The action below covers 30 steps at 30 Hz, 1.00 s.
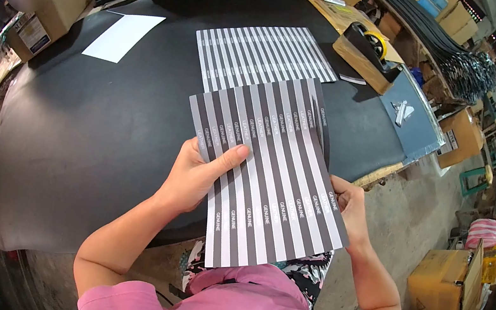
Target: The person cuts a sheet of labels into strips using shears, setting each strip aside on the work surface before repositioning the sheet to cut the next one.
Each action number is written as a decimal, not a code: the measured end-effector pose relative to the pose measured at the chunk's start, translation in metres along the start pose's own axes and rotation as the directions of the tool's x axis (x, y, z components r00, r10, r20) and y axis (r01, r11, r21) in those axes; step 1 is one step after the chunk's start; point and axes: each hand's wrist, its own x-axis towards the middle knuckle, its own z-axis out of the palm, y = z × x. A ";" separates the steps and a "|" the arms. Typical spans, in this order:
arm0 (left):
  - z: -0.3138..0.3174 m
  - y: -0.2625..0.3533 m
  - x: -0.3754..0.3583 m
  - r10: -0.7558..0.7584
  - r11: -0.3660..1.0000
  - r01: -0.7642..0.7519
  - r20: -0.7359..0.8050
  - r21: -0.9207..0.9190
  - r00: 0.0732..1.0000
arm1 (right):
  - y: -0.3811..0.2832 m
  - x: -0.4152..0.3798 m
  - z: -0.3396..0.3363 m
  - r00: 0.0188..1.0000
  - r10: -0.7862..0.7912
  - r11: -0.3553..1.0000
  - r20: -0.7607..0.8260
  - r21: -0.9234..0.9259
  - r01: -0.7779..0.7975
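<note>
My left hand [197, 170] grips a striped sheet [271, 171], with the thumb flat on its face and the fingers behind. The sheet has dark and light stripes and the printed words GENUINE and LEATHER. At its right edge, my right hand [348, 212] is closed, its fingertips partly hidden behind the sheet. A second dark piece [324, 118] printed GENUINE curves out behind the upper right edge; how far it extends is hidden. Just beyond, another striped sheet [256, 54] lies flat on the black-covered table [82, 149].
White paper [123, 37] lies on the table's left. A tape dispenser [369, 51] with yellow tape stands at the right, near small metal pieces [402, 113] on a grey board. Cardboard boxes [58, 11] stand at the left edge, with a blurred person beside them. Dark strips [436, 35] hang at the far right.
</note>
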 end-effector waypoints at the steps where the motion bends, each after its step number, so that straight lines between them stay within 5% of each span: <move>1: 0.000 0.001 0.000 0.001 1.000 -0.001 -0.003 -0.001 1.000 | 0.000 0.002 0.001 1.000 -0.023 1.000 0.007 0.007 0.023; 30: -0.003 0.000 0.003 -0.029 0.993 0.032 0.021 -0.117 0.999 | 0.000 0.008 0.003 0.999 -0.052 0.998 -0.010 0.032 0.052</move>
